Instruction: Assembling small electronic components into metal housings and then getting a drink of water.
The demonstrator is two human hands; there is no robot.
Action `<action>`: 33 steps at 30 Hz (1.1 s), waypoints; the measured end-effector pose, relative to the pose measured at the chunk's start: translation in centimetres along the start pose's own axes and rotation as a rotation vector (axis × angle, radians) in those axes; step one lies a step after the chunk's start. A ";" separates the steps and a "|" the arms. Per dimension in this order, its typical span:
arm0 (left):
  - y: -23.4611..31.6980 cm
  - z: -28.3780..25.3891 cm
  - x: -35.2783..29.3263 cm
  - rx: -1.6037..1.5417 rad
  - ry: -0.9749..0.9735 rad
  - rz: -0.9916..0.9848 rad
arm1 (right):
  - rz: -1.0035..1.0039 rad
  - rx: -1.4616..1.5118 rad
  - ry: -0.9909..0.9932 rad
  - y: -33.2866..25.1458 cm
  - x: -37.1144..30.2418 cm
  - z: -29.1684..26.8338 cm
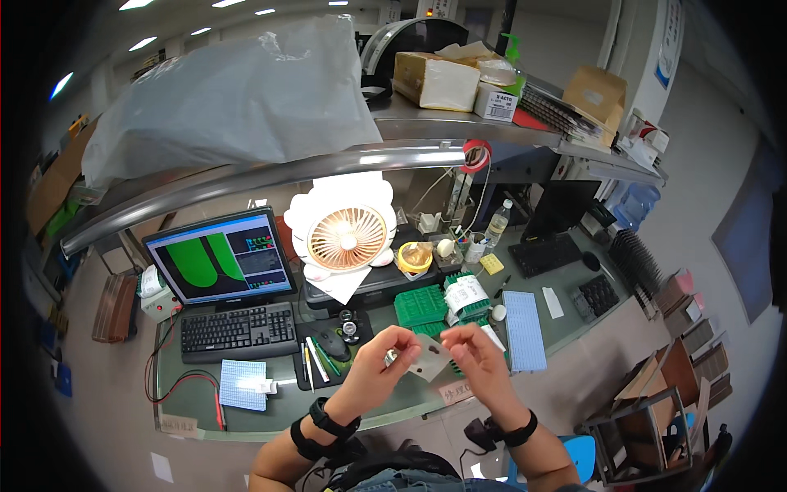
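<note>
Between my two hands, above the front of the workbench, is a small translucent plastic piece (428,366) with a few dark spots on or in it; whether it is a bag or a sheet I cannot tell. My left hand (385,361) pinches its left side. At its upper right edge, the fingertips of my right hand (479,361) are closed on it. Just beyond my hands sit green ridged trays (420,306) and a white-wrapped green bundle (466,295). A blue gridded board (525,330) lies to the right of my right hand.
At left stand a lit monitor (220,258) and a keyboard (238,331). Pens (317,361) lie near a mouse (330,344). A glowing fan-shaped lamp (348,238) stands behind. Red and black leads (218,402) hang by the left edge. An overhead shelf (443,127) spans the back.
</note>
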State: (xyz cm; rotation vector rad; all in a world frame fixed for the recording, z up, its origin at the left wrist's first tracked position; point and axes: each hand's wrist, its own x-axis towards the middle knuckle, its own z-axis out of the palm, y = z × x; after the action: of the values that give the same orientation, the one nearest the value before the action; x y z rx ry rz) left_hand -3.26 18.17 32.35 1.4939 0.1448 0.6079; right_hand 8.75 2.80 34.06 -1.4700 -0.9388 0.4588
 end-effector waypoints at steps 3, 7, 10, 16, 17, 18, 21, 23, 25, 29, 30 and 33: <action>1.4 -0.4 0.6 0.331 -0.087 0.128 | -0.119 -0.201 -0.037 -1.3 1.3 -0.6; 1.8 0.6 0.5 -0.047 -0.042 -0.126 | -0.073 -0.161 0.008 -0.7 1.1 0.7; 1.3 0.3 0.7 -0.149 -0.089 -0.220 | -0.071 -0.139 0.045 -0.1 0.3 1.5; 0.4 0.1 1.2 -0.235 -0.121 -0.182 | -0.071 -0.097 0.089 1.8 0.0 2.2; 0.5 0.2 1.2 -0.234 -0.123 -0.181 | -0.054 -0.067 0.114 2.1 0.0 2.2; 0.8 0.1 1.2 -0.251 -0.097 -0.220 | -0.053 -0.063 0.111 2.0 0.1 2.0; 0.7 -0.5 1.4 -0.201 -0.106 -0.270 | -0.037 -0.143 0.033 0.5 1.3 1.2; 0.9 -0.7 1.5 -0.140 -0.152 -0.281 | -0.188 -0.233 -0.024 -1.2 2.0 0.9; 1.4 -0.6 1.9 0.223 -0.187 -0.146 | -0.266 -0.335 -0.093 -0.6 2.5 -0.3; 2.2 -0.5 2.1 0.274 -0.175 -0.126 | -0.264 -0.446 -0.101 -1.3 2.9 -0.7; 2.0 -0.6 2.1 0.322 -0.177 -0.053 | -0.260 -0.468 -0.134 -1.7 2.9 -0.7; 1.8 -0.7 2.4 0.454 -0.189 0.071 | -0.416 -0.689 -0.182 -2.7 3.5 -0.8</action>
State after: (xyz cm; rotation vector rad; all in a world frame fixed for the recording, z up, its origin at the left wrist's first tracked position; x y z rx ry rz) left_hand -2.07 19.86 34.63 1.9940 0.0860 0.5068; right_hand 10.63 4.68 37.66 -1.7880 -1.6129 -0.0588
